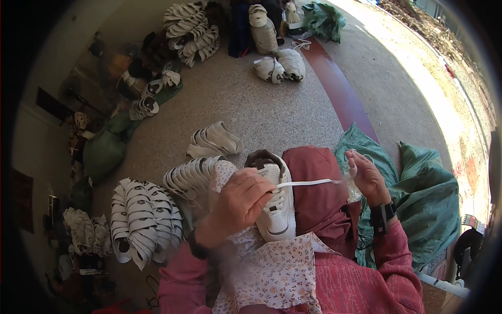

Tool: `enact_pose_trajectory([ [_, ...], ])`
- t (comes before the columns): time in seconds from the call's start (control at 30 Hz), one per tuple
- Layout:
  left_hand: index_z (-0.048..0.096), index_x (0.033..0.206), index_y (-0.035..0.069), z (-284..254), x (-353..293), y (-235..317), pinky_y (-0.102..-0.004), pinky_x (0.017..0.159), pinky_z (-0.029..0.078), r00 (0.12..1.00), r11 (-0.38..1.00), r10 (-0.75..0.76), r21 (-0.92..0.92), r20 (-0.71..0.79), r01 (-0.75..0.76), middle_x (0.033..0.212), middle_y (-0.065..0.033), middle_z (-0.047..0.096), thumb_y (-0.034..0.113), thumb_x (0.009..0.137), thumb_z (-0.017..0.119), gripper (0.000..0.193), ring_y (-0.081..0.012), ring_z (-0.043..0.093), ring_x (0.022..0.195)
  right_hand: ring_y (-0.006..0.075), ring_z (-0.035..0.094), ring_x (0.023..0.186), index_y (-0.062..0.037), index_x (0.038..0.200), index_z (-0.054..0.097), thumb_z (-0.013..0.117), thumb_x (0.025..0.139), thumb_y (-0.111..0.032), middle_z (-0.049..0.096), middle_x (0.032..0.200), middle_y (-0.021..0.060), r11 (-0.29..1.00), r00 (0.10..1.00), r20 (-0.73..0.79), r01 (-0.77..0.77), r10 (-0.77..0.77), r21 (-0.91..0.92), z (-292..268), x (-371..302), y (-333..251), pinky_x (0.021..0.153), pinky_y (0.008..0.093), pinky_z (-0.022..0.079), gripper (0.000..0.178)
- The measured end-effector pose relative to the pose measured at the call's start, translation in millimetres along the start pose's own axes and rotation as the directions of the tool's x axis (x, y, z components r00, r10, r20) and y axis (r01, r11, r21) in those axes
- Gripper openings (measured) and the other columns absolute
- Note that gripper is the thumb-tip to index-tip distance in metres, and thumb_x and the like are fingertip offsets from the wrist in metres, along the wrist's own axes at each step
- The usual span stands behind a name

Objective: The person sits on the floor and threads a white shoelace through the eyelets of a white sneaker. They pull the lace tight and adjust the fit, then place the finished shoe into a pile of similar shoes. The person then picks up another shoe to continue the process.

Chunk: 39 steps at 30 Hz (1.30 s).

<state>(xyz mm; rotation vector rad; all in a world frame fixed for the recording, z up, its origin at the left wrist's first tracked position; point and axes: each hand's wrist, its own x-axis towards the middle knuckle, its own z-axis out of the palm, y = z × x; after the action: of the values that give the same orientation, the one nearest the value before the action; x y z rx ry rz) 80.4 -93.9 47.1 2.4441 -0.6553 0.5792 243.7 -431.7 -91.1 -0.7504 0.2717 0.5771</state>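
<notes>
A white sneaker (pixel 277 222) with grey trim and a dark collar rests on my lap, its toe pointing toward me. My left hand (pixel 241 203) lies across the lacing, fingers curled and pressed together at the lace. From its fingertips a white shoelace (pixel 308 182) stretches nearly level to the right, blurring near my other hand. My right hand (pixel 367 179) is raised beside the sneaker, thumb and fingers pinched on the lace's loose part. What lies under my left fingers is partly hidden.
Stacked white shoe uppers (pixel 145 220) lie at the left, with another row (pixel 191 175) by my knee. A green sack (pixel 426 201) bulges at the right. Farther off are tied bundles (pixel 286 65) on the speckled floor and a green bag (pixel 107 149) along the left side.
</notes>
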Motion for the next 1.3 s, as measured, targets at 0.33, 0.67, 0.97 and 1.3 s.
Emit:
enact_pose_trajectory([
  [0.33,0.067,0.101,0.004,45,-5,-55,-0.0274,0.07,0.046,0.903,0.827,-0.352,-0.37,0.246,0.424,0.086,-0.0031,0.059,0.014,0.096,0.066,0.011,-0.0118,0.054,0.076,0.0151,0.071,0.074,-0.0013,0.113,0.061,0.057,0.103,-0.018,0.073,0.087,0.0117,0.436,0.942,0.333,0.314,-0.034,-0.843,130,-28,43,0.061,0.0281,0.053,0.02],
  [0.67,0.068,0.101,0.008,35,7,-42,-0.0224,0.057,0.032,0.739,0.718,-0.494,-0.265,0.458,0.644,0.073,0.009,0.042,0.014,0.085,0.078,0.021,-0.0025,0.039,0.065,0.0301,0.069,0.077,-0.0035,0.097,0.067,0.059,0.097,-0.017,0.07,0.084,0.0128,0.163,0.801,0.59,0.572,0.103,-0.804,127,-35,57,0.07,0.0377,0.052,0.016],
  [0.97,0.072,0.098,0.004,45,4,-48,-0.0199,0.056,0.032,0.663,0.509,-0.543,-0.427,0.515,0.748,0.073,0.0101,0.051,0.011,0.087,0.076,0.013,-0.0004,0.043,0.065,0.0068,0.056,0.07,0.0003,0.098,0.065,0.059,0.1,-0.012,0.063,0.081,0.0005,0.407,0.875,0.443,0.337,0.198,-0.849,123,-21,60,0.062,0.0249,0.047,0.014],
  [1.3,0.075,0.095,0.006,48,4,-59,-0.024,0.054,0.037,0.635,0.502,-0.512,-0.398,0.579,0.768,0.064,0.0075,0.055,0.015,0.084,0.077,0.014,-0.0029,0.047,0.06,0.0316,0.068,0.077,-0.0001,0.089,0.064,0.063,0.085,-0.011,0.069,0.083,0.0149,-0.014,0.782,0.623,0.623,0.026,-0.782,132,-30,68,0.066,0.04,0.052,0.011],
])
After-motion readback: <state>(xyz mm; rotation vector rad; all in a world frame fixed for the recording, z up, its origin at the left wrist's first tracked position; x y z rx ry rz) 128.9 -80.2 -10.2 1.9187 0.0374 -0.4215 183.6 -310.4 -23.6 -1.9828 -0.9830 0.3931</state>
